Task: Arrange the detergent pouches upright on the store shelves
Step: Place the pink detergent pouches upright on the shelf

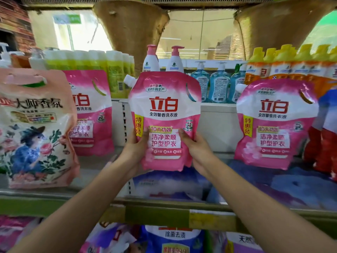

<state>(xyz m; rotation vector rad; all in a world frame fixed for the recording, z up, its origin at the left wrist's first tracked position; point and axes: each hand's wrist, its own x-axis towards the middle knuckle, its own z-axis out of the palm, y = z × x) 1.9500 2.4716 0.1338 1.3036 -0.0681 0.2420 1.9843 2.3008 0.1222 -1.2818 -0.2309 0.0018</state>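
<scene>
Pink pouch (165,121): upright, mid-shelf (156,209), above flat blue pouches (255,185). Left hand (135,149) and right hand (196,149) grip lower edges, thumbs on front, fingers curled behind. Pink pouches upright either side.

Both arms raised; left grip (135,148), right grip (196,149) clasping.

A pink-and-white detergent pouch (165,121) with a corner spout stands upright mid-shelf; matching pouches stand upright at left (91,112) and right (273,123).
</scene>
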